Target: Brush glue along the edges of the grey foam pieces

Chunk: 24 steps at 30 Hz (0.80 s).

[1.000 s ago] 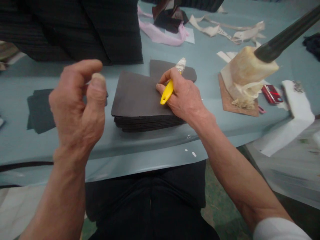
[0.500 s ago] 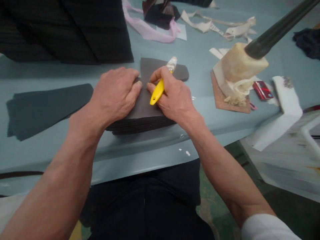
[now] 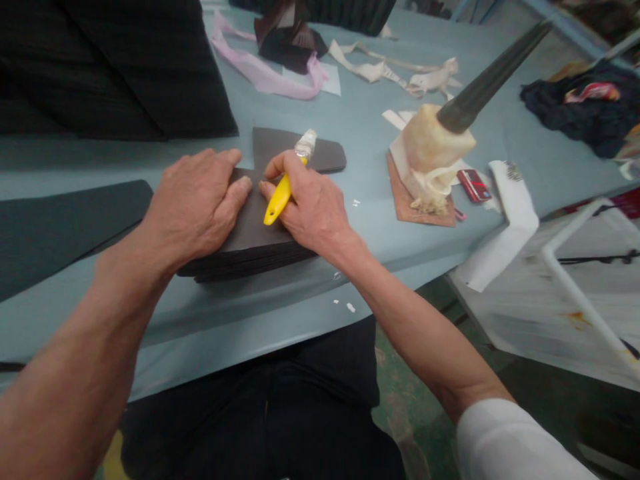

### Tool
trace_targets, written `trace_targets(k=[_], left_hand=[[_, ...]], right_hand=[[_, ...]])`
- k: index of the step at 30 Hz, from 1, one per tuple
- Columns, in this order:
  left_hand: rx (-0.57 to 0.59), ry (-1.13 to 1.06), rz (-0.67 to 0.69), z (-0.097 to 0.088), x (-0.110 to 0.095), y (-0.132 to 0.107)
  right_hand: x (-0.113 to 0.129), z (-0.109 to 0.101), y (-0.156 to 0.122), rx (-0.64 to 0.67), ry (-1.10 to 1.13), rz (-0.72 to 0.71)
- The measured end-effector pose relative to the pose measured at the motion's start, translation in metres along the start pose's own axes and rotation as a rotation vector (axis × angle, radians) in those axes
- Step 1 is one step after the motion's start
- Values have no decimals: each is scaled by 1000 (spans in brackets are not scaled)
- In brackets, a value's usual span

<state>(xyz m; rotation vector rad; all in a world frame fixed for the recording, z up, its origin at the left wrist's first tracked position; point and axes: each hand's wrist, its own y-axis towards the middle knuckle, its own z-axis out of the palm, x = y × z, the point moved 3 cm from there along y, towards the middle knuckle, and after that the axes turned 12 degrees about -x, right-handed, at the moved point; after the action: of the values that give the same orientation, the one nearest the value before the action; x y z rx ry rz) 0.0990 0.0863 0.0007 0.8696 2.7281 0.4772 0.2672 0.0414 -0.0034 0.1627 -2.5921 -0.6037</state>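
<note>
My right hand (image 3: 315, 203) is closed around a brush (image 3: 280, 200) with a yellow handle. Its pale, caked bristle end points away from me, and the handle's holed end points toward me. Under both hands lies a stack of dark grey flat pieces (image 3: 250, 257). My left hand (image 3: 193, 200) bears on the stack's left side, its thumb and fingers closed at the edge of a top piece; some fingertips are hidden. Beyond the hands, another grey piece (image 3: 327, 152) with a rounded end sticks out to the right.
More dark flat pieces (image 3: 65, 220) lie at left, before a tall black stack (image 3: 125, 73). At right, a block-like container (image 3: 437, 137) with a dark rod stands on a brown board (image 3: 397, 193). Nearby are a red packet (image 3: 473, 185), a white strip (image 3: 515, 207) and a pink strip (image 3: 265, 73).
The view has swung right, so everything appears shifted left. Both hands keep nearly the same places on the stack, and the brush stays in my right hand.
</note>
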Motion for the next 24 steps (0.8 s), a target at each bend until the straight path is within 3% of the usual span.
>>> trace_targets(k=[8, 16, 24], left_hand=[[10, 32, 2, -4, -5, -1], [-84, 34, -2, 4, 2, -7], [-80, 103, -8, 6, 2, -12]], right_hand=[[6, -7, -1, 6, -12, 52], [9, -7, 0, 33, -70, 61], [10, -6, -2, 29, -19, 80]])
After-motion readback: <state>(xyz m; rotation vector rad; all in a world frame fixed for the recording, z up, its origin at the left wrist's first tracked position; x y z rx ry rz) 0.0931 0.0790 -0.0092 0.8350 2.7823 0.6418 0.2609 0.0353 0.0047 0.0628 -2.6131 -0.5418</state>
